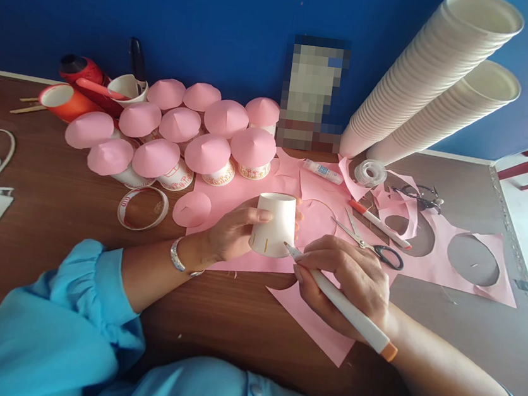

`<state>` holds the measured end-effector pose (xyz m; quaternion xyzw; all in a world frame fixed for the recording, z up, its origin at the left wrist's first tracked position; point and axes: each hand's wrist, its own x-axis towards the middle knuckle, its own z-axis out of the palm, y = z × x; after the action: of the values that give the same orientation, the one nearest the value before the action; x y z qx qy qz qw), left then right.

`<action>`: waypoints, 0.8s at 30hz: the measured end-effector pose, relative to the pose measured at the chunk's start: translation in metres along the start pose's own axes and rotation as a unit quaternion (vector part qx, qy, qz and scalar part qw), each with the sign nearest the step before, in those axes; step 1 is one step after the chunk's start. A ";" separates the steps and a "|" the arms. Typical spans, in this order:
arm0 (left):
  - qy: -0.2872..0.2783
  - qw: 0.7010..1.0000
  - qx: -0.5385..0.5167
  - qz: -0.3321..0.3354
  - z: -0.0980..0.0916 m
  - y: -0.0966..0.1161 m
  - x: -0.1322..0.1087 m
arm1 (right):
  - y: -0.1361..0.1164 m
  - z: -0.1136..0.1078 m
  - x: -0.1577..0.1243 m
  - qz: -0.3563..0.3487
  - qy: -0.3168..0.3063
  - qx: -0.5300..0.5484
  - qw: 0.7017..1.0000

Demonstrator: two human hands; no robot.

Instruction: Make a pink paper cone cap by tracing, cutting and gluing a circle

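Observation:
My left hand [236, 230] is closed around a white paper cup [274, 221], which is held upside down with its wide rim toward me. A few short yellow-orange strokes show on the cup near that rim. In my right hand [349, 284] is a white marker [346, 312] with an orange end cap, gripped like a pen. Its tip meets or nearly meets the cup's lower right side. Below and behind both hands lies pink paper [229, 251]. Left of the cup rests a small pink paper disc [191, 209].
Several cups with pink cone tops [180, 125] stand at the back left, near a white ring [143, 208]. Scissors [366, 240], a red-capped marker [380, 224], a glue bottle [323, 171] and a tape roll [370, 172] lie right. Tall cup stacks [430, 77] lean by the blue wall.

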<state>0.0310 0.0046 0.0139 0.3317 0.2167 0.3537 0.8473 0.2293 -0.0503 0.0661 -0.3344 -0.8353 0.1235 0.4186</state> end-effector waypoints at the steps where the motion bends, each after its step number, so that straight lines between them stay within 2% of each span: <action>1: 0.000 1.000 0.001 0.000 0.000 0.000 0.000 | 0.000 0.000 0.000 0.000 0.000 0.000 1.000; 24: 0.002 1.000 0.009 -0.003 -0.004 -0.002 -0.001 | 0.001 0.003 -0.001 0.007 0.000 0.005 1.000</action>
<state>0.0294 0.0045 0.0097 0.3374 0.2228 0.3497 0.8451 0.2276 -0.0498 0.0634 -0.3381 -0.8323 0.1305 0.4194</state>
